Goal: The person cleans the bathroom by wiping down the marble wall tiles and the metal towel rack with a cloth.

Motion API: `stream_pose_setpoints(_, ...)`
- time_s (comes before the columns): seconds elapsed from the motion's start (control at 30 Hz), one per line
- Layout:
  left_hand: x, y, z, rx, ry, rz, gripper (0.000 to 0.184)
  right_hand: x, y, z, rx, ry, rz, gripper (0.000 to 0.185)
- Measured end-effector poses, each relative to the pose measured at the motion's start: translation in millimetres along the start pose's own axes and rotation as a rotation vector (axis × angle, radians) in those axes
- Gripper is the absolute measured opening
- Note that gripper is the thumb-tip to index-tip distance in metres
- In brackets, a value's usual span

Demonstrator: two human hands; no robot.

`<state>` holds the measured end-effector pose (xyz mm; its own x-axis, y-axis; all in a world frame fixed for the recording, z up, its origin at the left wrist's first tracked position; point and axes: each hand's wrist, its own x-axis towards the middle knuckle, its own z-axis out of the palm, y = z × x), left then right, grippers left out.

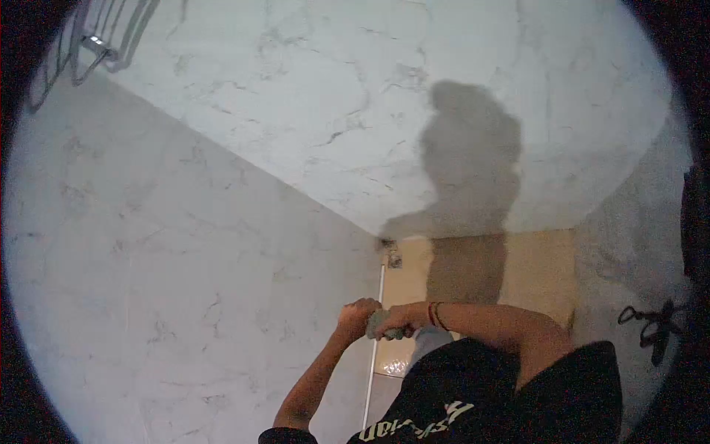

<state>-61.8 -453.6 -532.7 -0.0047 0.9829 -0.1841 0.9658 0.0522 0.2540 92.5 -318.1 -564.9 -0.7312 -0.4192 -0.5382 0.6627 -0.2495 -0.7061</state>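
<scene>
Grey-green cloth (378, 324), bunched; long axis crosswise, one end toward left hand (359, 318), other toward right hand (407, 318). Fingers of both curled round it.

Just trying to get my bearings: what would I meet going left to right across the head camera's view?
Grey metal wire rack, bare left hand, bare right hand (both at a grey-green crumpled bundle), thin red wristband, black tangled shape I cannot identify.
</scene>
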Motion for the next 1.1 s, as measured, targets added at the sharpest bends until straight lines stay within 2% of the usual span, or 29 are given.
stream_pose_setpoints(0.03, -3.1, 4.1, -3.6, 0.029, 0.010, -0.008, 0.035, -2.0, -5.6, 3.3, -0.021, -0.027, 0.006, 0.031)
stream_pose_setpoints(0.1, 0.6, 0.0, 9.1, -0.029, 0.029, -0.060, 0.034, -11.3, -12.0, 2.6, -0.075, 0.123, 0.058, 0.035)
stream_pose_setpoints(0.2, 5.5, -7.3, 6.2, 0.124, 0.017, 0.028, 0.038, -3.8, -4.8, 3.0, -0.269, 0.201, -0.065, 0.037)
stream_pose_setpoints(0.23, 2.7, -17.6, 7.3, 0.107, 0.041, -0.016, 0.038, -9.0, -9.4, 3.4, -0.340, 0.232, -0.060, 0.047)
stream_pose_setpoints(0.3, 12.6, -17.2, 25.6, 0.082, 0.006, 0.030, 0.035, -18.2, -19.4, 2.5, -0.482, 0.295, -0.044, 0.070)
stream_pose_setpoints(0.37, 21.8, 2.0, -8.1, 0.134, -0.190, -0.036, 0.043, 5.6, 6.5, -9.7, -0.672, 0.467, -0.158, 0.082)
stream_pose_setpoints(0.4, 26.0, 3.1, -11.3, 0.138, -0.324, -0.088, 0.045, -3.5, -9.6, -2.9, -0.779, 0.459, -0.120, 0.083)
stream_pose_setpoints(0.47, 20.8, 7.5, -13.3, 0.120, -0.390, -0.060, 0.042, 17.3, 7.7, -1.0, -0.975, 0.523, -0.067, 0.081)
stream_pose_setpoints(0.5, 23.7, -18.6, -8.3, 0.056, -0.246, 0.020, 0.040, 51.6, 21.7, -28.7, -1.060, 0.573, -0.024, 0.079)
stream_pose_setpoints(0.53, 21.6, -32.6, 2.8, 0.010, -0.093, 0.095, 0.038, 21.2, -0.7, -13.2, -0.972, 0.574, -0.067, 0.068)
stream_pose_setpoints(0.57, 28.0, -27.2, 1.8, -0.004, -0.094, 0.106, 0.038, -10.1, -33.0, 2.8, -0.883, 0.574, -0.116, 0.058)
stream_pose_setpoints(0.63, 40.4, -16.6, -14.7, 0.146, -0.290, -0.106, 0.031, -2.8, -34.4, -0.2, -0.908, 0.625, -0.091, 0.053)
stream_pose_setpoints(0.67, 42.9, -12.7, -21.9, 0.139, -0.293, -0.098, 0.031, 2.6, -32.6, -1.6, -0.936, 0.667, -0.083, 0.049)
stream_pose_setpoints(0.77, 49.5, -22.7, -22.8, 0.038, -0.254, -0.157, 0.030, 13.1, -42.7, -10.1, -0.903, 0.694, -0.042, 0.047)
stream_pose_setpoints(0.8, 55.7, -42.3, -1.8, 0.051, -0.185, -0.164, 0.030, 15.6, -39.1, -12.8, -0.957, 0.813, -0.130, 0.039)
stream_pose_setpoints(0.87, 66.3, -46.3, -5.7, 0.067, -0.114, -0.174, 0.030, 16.2, -37.4, -26.4, -1.033, 0.862, -0.192, 0.036)
stream_pose_setpoints(0.93, 84.9, -21.5, -36.7, -0.081, -0.331, -0.320, 0.034, 16.2, -32.4, -39.5, -1.173, 0.947, -0.291, 0.031)
stream_pose_setpoints(1.07, 108.3, -18.6, -27.9, -0.030, -0.330, -0.236, 0.038, -6.2, -28.8, -58.4, -1.219, 0.954, -0.277, 0.039)
stream_pose_setpoints(1.1, 111.5, -15.0, -29.8, -0.002, -0.263, -0.161, 0.038, -15.4, -27.4, -60.8, -1.163, 0.996, -0.278, 0.041)
